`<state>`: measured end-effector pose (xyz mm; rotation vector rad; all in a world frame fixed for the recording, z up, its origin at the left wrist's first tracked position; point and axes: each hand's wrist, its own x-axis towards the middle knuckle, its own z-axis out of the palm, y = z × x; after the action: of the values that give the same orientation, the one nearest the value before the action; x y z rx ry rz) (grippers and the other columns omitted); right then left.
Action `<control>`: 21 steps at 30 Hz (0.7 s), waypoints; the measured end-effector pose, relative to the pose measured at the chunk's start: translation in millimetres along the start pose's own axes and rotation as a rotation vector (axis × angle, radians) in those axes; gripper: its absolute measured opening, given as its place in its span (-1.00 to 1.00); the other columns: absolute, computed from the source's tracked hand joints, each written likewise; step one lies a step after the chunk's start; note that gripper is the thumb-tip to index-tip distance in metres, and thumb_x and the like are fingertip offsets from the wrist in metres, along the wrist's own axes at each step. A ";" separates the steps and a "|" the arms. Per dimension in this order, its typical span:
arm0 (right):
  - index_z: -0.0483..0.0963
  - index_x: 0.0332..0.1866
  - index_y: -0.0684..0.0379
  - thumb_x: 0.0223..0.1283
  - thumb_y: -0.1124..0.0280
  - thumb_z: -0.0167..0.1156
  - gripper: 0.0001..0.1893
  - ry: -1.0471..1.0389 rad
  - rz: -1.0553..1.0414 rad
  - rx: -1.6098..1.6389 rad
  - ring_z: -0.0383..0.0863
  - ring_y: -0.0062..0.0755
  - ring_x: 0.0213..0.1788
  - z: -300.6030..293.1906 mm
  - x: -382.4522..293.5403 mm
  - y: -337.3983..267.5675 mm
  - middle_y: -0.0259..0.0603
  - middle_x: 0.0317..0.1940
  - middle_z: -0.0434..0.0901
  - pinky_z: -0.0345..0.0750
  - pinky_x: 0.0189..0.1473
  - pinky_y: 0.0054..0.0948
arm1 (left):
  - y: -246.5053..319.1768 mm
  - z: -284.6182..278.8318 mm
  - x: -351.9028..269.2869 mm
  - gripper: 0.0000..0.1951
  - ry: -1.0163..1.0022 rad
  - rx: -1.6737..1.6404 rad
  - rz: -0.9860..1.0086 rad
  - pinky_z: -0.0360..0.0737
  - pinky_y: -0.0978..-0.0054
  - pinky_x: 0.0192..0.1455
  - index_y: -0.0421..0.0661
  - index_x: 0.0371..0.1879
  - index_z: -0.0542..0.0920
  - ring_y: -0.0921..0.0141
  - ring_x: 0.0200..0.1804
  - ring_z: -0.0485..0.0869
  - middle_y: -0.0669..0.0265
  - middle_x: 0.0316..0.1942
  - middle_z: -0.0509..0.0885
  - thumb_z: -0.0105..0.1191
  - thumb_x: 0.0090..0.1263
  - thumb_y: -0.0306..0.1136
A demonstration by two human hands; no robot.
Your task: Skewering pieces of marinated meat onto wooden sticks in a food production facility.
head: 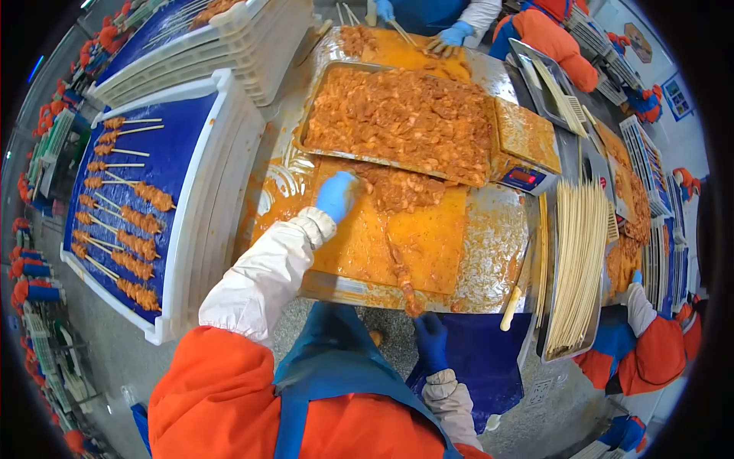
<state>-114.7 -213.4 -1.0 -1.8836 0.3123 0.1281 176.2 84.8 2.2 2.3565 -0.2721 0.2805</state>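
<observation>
My left hand (pixel 338 197), in a light blue glove, is at the left edge of a pile of marinated meat pieces (pixel 410 192) on an orange-stained cutting board (pixel 427 241). Its fingertips are hidden, so I cannot see whether they grip meat. Below the table's front edge, my right hand (pixel 431 342), in a dark blue glove, is closed at the lower end of a meat skewer (pixel 405 282). The skewer points away from me, over the board's near edge; its bare stick is hidden. Behind the pile sits a metal tray (pixel 338 154) heaped with marinated meat (pixel 401 115).
White crates (pixel 195 172) at left hold finished skewers (pixel 137 264) on blue sheeting. A digital scale (pixel 526 135) adjoins the meat tray. Bamboo sticks (pixel 579 264) fill a tray at right, beside a knife handle (pixel 510 310). Co-workers' gloved hands (pixel 450 39) are across the table.
</observation>
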 end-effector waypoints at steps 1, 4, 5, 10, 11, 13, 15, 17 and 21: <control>0.47 -0.36 0.21 0.29 0.43 0.21 -0.87 0.010 0.108 0.085 0.38 -0.70 -0.56 -3.3 -5.4 -17.8 -0.42 -0.59 0.44 0.34 -0.52 -0.57 | 21.1 8.7 -12.5 -0.92 -0.010 -0.175 0.005 0.54 0.13 -0.27 -0.09 -0.36 0.60 -0.05 -0.27 0.60 -0.03 -0.36 0.61 0.09 0.24 -0.38; 0.47 -0.36 0.20 0.30 0.43 0.21 -0.87 0.038 0.085 0.117 0.37 -0.72 -0.56 0.0 -6.3 -21.8 -0.42 -0.58 0.44 0.32 -0.52 -0.59 | 48.3 33.2 -72.1 -0.83 -0.089 -0.044 0.005 0.56 0.15 -0.20 -0.07 -0.27 0.57 -0.06 -0.20 0.59 -0.01 -0.26 0.61 0.19 0.24 -0.31; 0.47 -0.36 0.19 0.30 0.44 0.20 -0.88 0.073 -0.028 0.059 0.36 -0.73 -0.56 2.5 -9.6 -15.8 -0.42 -0.58 0.45 0.31 -0.53 -0.60 | 64.1 26.1 -82.5 -0.83 -0.093 -0.042 0.010 0.56 0.15 -0.20 -0.07 -0.27 0.57 -0.06 -0.20 0.59 -0.01 -0.26 0.61 0.19 0.24 -0.31; 0.49 -0.31 0.21 0.30 0.44 0.21 -0.90 -0.034 0.066 0.069 0.37 -0.72 -0.55 -0.2 -21.2 16.2 -0.40 -0.57 0.47 0.32 -0.52 -0.58 | 70.3 7.1 -112.8 -0.54 0.037 -0.336 -0.141 0.55 0.30 -0.11 -0.22 0.09 0.49 0.20 -0.12 0.57 0.11 -0.06 0.51 0.26 0.20 -0.41; 0.49 -0.30 0.22 0.29 0.44 0.22 -0.90 -0.029 0.050 0.076 0.38 -0.70 -0.53 -7.6 -23.7 9.3 -0.39 -0.56 0.48 0.34 -0.50 -0.57 | 69.0 -0.7 -112.0 -0.53 0.039 -0.166 0.002 0.53 0.38 -0.06 -0.24 0.13 0.46 0.28 -0.08 0.56 0.16 0.04 0.46 0.24 0.21 -0.50; 0.49 -0.30 0.23 0.28 0.44 0.22 -0.89 -0.032 0.038 0.093 0.40 -0.68 -0.51 -0.6 -30.4 -16.5 -0.38 -0.56 0.50 0.36 -0.48 -0.55 | 57.3 0.8 -119.4 -0.55 0.047 -0.237 -0.002 0.53 0.39 -0.03 -0.25 0.11 0.47 0.29 -0.07 0.56 0.15 0.02 0.48 0.22 0.21 -0.52; 0.49 -0.31 0.27 0.24 0.42 0.24 -0.86 -0.060 0.025 -0.110 0.52 -0.50 -0.43 5.9 -27.2 -31.4 -0.07 -0.48 0.59 0.47 -0.33 -0.39 | 48.8 10.4 -121.5 -0.56 0.062 -0.314 0.000 0.53 0.41 -0.01 -0.26 0.10 0.47 0.29 -0.06 0.57 0.13 0.01 0.50 0.20 0.20 -0.54; 0.49 -0.30 0.27 0.24 0.41 0.23 -0.86 -0.063 0.021 -0.156 0.53 -0.50 -0.44 8.3 -32.0 -20.2 -0.04 -0.47 0.59 0.47 -0.34 -0.38 | 44.6 20.9 -121.5 -0.68 -0.170 -0.227 -0.139 0.54 0.39 0.00 -0.22 0.04 0.48 0.32 -0.03 0.58 0.21 -0.11 0.57 0.12 0.31 -0.50; 0.49 -0.31 0.24 0.27 0.46 0.21 -0.91 -0.023 0.020 -0.113 0.41 -0.64 -0.50 13.1 -35.6 -20.9 -0.38 -0.54 0.48 0.39 -0.45 -0.52 | 72.3 16.4 -111.9 -0.87 -0.054 0.134 0.168 0.53 0.38 -0.32 -0.13 -0.39 0.44 0.30 -0.34 0.55 0.24 -0.47 0.49 0.03 0.39 -0.39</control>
<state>-142.1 -189.4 22.3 -1.9896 0.3140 0.1837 51.6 34.9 6.5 2.4795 -0.4927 0.3249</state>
